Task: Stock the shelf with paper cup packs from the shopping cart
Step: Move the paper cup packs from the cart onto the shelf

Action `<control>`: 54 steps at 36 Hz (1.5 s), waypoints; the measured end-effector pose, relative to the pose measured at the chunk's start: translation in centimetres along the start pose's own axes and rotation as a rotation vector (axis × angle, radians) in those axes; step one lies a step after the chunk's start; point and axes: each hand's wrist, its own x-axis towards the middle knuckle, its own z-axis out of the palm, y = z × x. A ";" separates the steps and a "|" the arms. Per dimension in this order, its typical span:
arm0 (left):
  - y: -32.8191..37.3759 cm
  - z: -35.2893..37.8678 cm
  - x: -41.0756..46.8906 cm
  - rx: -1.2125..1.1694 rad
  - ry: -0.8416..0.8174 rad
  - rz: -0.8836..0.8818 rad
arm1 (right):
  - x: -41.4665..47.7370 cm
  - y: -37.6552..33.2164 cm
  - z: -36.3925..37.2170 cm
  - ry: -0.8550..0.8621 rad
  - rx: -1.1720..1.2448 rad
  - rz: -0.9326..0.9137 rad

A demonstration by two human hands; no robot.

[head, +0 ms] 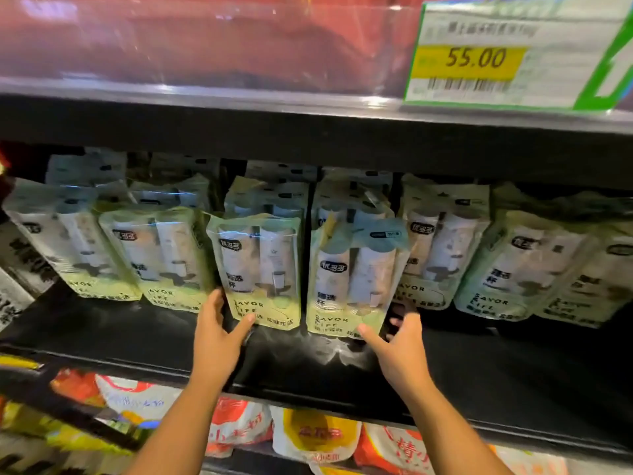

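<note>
A row of pale green paper cup packs stands on the black shelf (137,334), more packs behind them. My left hand (219,323) clasps the lower left corner of one front pack (258,265), thumb on its face and fingers round its left edge. My right hand (400,341) clasps the lower right corner of the neighbouring pack (356,279), thumb on its front, fingers behind its right side. Both packs stand upright, side by side, slightly forward of the row. The shopping cart is out of view.
Above runs a shelf edge with a price label reading 55.00 (479,60). Further cup packs stand to the left (161,258) and right (442,245). Below the shelf lie red, white and yellow bagged goods (315,437). Bare black shelf lies in front of the packs.
</note>
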 end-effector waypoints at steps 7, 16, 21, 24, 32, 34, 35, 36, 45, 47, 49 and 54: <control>-3.4 -0.6 -6.0 0.425 -0.035 0.034 | -3.3 1.3 -0.3 0.054 -0.112 -0.128; -6.2 -3.9 -12.6 0.656 -0.064 0.135 | -8.4 1.0 3.7 -0.290 -0.299 -0.458; -8.7 -7.5 -16.4 0.700 -0.241 -0.127 | -10.1 0.4 8.0 -0.703 -0.483 -0.532; -10.9 -10.8 -18.6 0.746 -0.372 -0.452 | -11.4 0.7 11.3 -0.894 -0.665 -0.549; -14.4 -20.9 -22.1 0.812 -0.283 -0.703 | -14.0 0.2 20.4 -1.105 -1.042 -0.533; -14.9 -23.5 -22.2 0.835 -0.249 -0.697 | -15.0 -1.2 23.3 -1.078 -1.057 -0.565; -15.3 -25.0 -22.1 0.845 -0.230 -0.693 | -15.6 -1.9 24.9 -1.066 -1.064 -0.583; -15.7 -26.7 -22.1 0.853 -0.208 -0.686 | -16.3 -2.8 26.7 -1.057 -1.080 -0.597; -19.6 -42.1 -21.4 0.894 0.089 -0.642 | -24.2 -10.8 42.3 -1.024 -1.094 -0.742; -20.4 -45.0 -21.7 0.895 0.142 -0.668 | -25.9 -12.2 45.1 -1.050 -1.089 -0.763; -21.1 -47.6 -22.2 0.894 0.188 -0.712 | -27.3 -13.2 47.7 -1.087 -1.075 -0.796; -23.0 -52.2 -23.2 0.886 0.286 -0.769 | -29.9 -15.9 53.5 -1.149 -1.110 -0.884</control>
